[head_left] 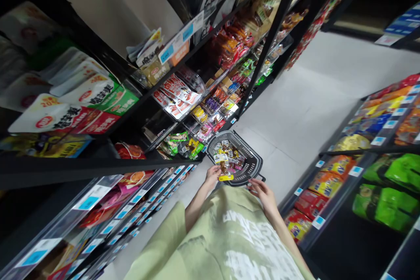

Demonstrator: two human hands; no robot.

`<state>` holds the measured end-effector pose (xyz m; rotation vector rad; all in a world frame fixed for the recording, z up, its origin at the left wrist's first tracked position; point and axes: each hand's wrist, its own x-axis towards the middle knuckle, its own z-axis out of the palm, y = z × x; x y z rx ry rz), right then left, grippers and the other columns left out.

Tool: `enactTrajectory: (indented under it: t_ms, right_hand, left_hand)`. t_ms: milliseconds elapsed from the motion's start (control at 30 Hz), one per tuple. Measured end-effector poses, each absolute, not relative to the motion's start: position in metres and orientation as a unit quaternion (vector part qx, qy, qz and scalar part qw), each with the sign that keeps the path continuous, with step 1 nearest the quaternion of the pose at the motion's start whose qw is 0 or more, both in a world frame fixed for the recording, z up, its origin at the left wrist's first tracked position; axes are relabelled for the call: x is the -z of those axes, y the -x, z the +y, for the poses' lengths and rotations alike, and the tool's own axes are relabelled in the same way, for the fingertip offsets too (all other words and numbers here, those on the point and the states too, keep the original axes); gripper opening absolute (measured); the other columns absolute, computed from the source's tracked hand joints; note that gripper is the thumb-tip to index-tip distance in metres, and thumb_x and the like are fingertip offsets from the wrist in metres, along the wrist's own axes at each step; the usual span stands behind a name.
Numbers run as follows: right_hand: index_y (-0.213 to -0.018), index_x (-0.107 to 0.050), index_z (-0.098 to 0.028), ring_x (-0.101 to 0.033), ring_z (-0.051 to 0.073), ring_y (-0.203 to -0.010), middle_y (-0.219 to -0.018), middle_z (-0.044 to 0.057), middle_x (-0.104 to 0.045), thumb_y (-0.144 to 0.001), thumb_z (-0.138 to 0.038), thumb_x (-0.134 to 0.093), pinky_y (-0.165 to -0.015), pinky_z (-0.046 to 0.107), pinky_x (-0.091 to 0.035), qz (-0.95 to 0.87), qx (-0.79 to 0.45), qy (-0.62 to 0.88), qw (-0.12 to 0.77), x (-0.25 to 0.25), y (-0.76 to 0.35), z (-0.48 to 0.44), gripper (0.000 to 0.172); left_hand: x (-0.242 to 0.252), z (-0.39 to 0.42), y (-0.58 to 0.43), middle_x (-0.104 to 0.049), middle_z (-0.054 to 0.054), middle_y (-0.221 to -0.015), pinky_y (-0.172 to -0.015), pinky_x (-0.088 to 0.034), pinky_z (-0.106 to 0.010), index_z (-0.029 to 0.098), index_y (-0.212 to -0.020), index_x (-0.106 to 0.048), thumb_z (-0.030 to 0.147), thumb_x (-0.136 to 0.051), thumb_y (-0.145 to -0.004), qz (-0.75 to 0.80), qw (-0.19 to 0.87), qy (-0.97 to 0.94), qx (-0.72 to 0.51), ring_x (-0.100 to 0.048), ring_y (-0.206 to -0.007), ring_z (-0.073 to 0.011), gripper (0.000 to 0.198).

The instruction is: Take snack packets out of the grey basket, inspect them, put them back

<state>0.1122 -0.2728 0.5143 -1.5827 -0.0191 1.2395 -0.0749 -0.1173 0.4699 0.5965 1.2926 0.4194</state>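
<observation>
A dark mesh shopping basket (252, 159) sits on the pale floor in front of me, with several small wrapped snacks (228, 155) inside. My left hand (212, 175) is at the basket's near rim, fingers pinched on a small yellow packet (225, 177). At the basket's near right edge my right hand (264, 192) has its fingers curled by the black handle; whether it grips the handle is unclear. My pale green shirt (226, 240) fills the lower middle.
Black shelves of packaged snacks (177, 96) with blue price tags run along my left. Another shelf unit with green, orange and red bags (387, 183) stands on my right. A grey tiled aisle floor (315, 96) stretches ahead between them.
</observation>
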Motion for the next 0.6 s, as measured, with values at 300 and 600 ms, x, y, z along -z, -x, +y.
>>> enactTrajectory:
  t_ms: [300, 600]
  right_hand:
    - [-0.095, -0.07, -0.018, -0.072, 0.021, -0.078, -0.095, 0.007, -0.077, -0.061, -0.053, -0.083, -0.071, 0.032, -0.058, 0.026, -0.505, 0.664, 0.551, -0.52, -0.111, -0.276, 0.05]
    - [-0.094, -0.071, -0.02, -0.073, 0.022, -0.079, -0.094, 0.007, -0.077, -0.061, -0.05, -0.083, -0.073, 0.034, -0.06, 0.04, -0.497, 0.67, 0.549, -0.52, -0.111, -0.28, 0.046]
  left_hand:
    - [-0.461, -0.129, 0.081, -0.066, -0.01, -0.09, -0.096, -0.045, -0.046, 0.021, -0.078, -0.06, 0.017, -0.08, -0.07, 0.612, 0.726, -0.238, -0.204, -0.066, -0.103, -0.031, 0.022]
    - [-0.456, -0.141, 0.107, -0.061, -0.003, -0.081, -0.094, -0.041, -0.048, 0.027, -0.081, -0.056, 0.005, -0.076, -0.06, 0.576, 0.765, -0.189, -0.219, -0.063, -0.096, -0.0272, 0.036]
